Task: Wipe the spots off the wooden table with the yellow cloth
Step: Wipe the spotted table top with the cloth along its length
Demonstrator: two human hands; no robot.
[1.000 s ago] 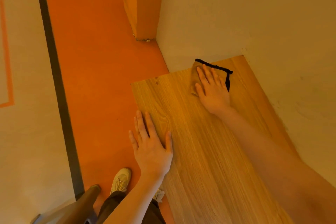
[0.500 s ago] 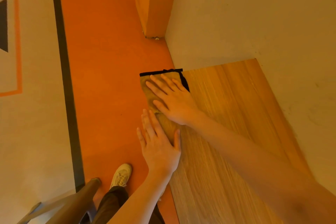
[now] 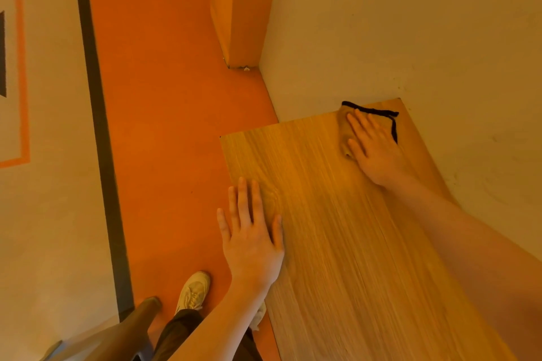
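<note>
Wood grain fills the worktop (image 3: pixel 352 243), where the right hand (image 3: pixel 374 149) lies flat, fingers spread, pressing the yellow cloth (image 3: pixel 346 129) down in the upper right of the frame to rub; the left hand (image 3: pixel 252 237), open and empty, braces the worktop's left edge

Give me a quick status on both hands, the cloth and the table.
Right hand flat on the black-edged yellow cloth, far corner of the wooden table by the wall. Left hand open, braced on the table's left edge. Nothing in the way.
</note>
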